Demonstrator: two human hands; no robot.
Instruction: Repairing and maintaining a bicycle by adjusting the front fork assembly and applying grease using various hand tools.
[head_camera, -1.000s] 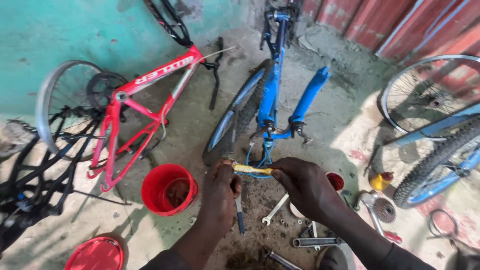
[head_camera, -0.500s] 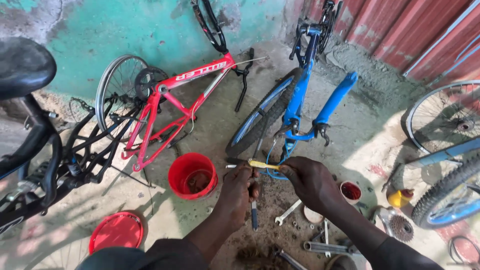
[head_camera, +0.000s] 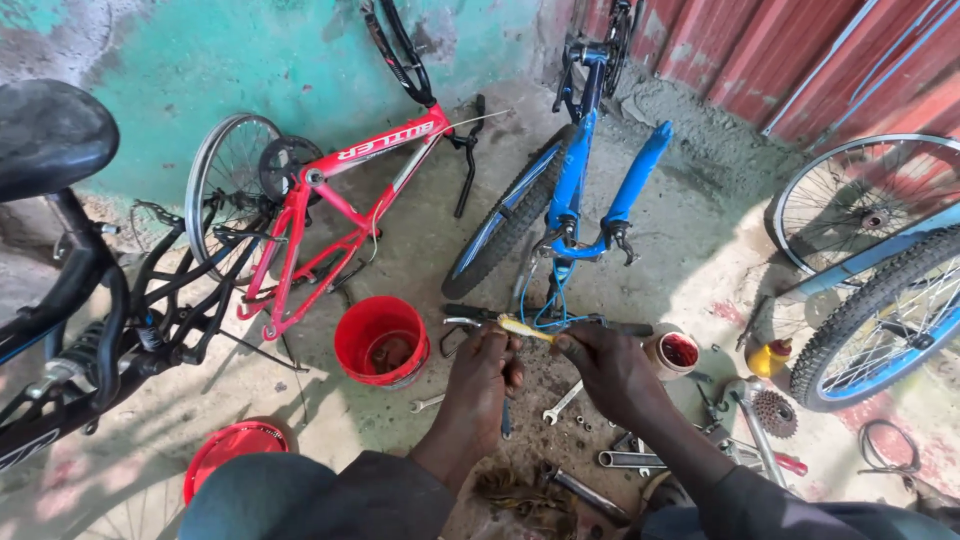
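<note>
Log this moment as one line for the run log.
left hand: grips yellow tool | right hand: pinches tool's other end | nearby: red bucket, wrenches on ground, blue bike ahead

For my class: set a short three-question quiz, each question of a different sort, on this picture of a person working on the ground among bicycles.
1. True or false: the red bucket stands to the left of the left hand.
2. What do both hands hold between them?
A. a spoked wheel
B. a thin yellow-handled tool
C. a bicycle saddle
3. Fill in: the bicycle frame lying just beyond the right hand is coloured ____.

Key
1. True.
2. B: the fingers of each hand pinch one end of it.
3. Blue.
</note>
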